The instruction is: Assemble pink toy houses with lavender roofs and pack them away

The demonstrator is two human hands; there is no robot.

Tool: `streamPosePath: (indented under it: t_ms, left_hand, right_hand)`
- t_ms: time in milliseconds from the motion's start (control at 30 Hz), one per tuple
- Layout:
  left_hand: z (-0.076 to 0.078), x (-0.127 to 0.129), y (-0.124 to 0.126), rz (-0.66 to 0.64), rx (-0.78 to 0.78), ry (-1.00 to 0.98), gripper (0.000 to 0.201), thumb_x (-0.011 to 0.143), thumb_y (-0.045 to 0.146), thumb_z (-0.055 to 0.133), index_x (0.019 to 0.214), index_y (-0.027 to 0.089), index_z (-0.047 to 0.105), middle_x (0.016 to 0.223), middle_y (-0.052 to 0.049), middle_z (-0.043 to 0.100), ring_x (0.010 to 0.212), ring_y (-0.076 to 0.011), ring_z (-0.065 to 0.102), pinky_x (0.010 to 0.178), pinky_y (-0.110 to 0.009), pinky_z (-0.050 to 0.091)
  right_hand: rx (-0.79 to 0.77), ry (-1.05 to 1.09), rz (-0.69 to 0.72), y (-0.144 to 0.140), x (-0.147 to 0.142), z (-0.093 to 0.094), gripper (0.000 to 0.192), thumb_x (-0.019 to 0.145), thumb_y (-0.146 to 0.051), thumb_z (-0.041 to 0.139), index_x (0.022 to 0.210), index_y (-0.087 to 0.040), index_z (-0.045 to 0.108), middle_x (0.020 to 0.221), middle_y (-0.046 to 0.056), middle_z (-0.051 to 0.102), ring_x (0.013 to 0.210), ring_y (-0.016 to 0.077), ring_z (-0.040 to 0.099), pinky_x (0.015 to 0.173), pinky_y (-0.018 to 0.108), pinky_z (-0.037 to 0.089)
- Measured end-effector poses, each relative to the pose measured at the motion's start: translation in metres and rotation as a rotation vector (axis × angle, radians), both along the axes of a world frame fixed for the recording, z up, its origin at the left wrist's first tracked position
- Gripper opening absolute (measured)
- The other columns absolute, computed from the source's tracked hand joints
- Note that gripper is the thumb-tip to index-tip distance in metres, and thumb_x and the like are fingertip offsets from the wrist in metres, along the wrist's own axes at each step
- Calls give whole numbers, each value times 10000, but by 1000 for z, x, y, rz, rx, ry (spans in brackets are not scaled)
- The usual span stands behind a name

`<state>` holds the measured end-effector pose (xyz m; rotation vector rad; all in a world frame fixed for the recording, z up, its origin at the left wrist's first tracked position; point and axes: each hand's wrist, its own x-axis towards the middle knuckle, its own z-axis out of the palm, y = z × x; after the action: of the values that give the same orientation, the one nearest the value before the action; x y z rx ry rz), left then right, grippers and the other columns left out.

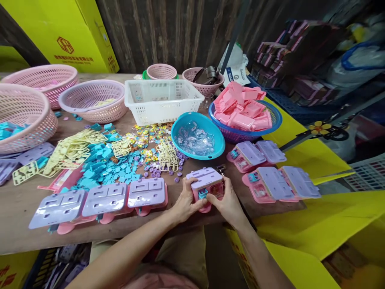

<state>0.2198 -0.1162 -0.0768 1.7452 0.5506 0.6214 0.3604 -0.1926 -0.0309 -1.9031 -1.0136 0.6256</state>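
Note:
Between my two hands, at the table's front edge, is a pink toy house point(217, 190) with a flat lilac roof point(205, 178). My left hand point(185, 202) grips its left side, fingers behind and thumb at the front. On the right side, my right hand point(229, 200) is wrapped round it, the thumb near a small turquoise piece point(202, 194) in the front opening. To the left stand several like toy houses point(147, 194) in a row. More finished-looking toy houses point(269, 182) stand to the right.
Loose turquoise parts point(111, 164), cream sprues point(70, 150) and purple discs point(155, 172) cover the table. Behind are a turquoise bowl point(221, 146) of clear pieces, a white basket point(162, 105), a blue basket point(278, 120) of pink parts and pink baskets point(33, 112). Yellow cartons point(300, 224) flank the right.

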Motion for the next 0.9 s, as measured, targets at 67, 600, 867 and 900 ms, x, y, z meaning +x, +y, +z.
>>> streamPosePath:
  t_ms: [67, 600, 867, 900]
  left_hand:
    - [0, -2, -1, -15, 30, -9, 553, 796, 399, 579, 1193, 259, 221, 1209, -89, 275, 1194, -249, 364, 1038, -490, 284]
    - [46, -32, 7, 8, 491, 111, 716, 738, 149, 593, 1342, 195, 211, 1424, -163, 172, 1388, -321, 38, 1082, -468, 282]
    - [101, -164, 157, 477, 511, 931, 298, 799, 86, 470, 1086, 91, 549, 1088, -164, 556, 1011, -266, 573, 867, -403, 456]
    - [100, -168, 163, 412, 509, 936, 251, 794, 101, 494, 1025, 99, 592, 1037, -147, 588, 974, -260, 589, 849, -385, 459]
  right_hand:
    - [20, 31, 19, -4, 1, -6, 585, 620, -333, 642, 1138, -213, 397, 1154, 101, 557, 1068, 247, 535, 902, 414, 434]
    - [81, 137, -39, -28, 31, -48, 922, 559, -507, 723, 1342, -257, 307, 1293, 121, 496, 1140, 306, 519, 934, 472, 437]
    - [257, 53, -425, -30, 15, -13, 570, 657, -539, 650, 1090, -182, 547, 1031, 106, 612, 941, 279, 589, 882, 448, 453]
    - [270, -3, -418, -26, 7, -9, 522, 690, -531, 628, 1068, -178, 558, 1001, 103, 623, 894, 263, 603, 842, 424, 472]
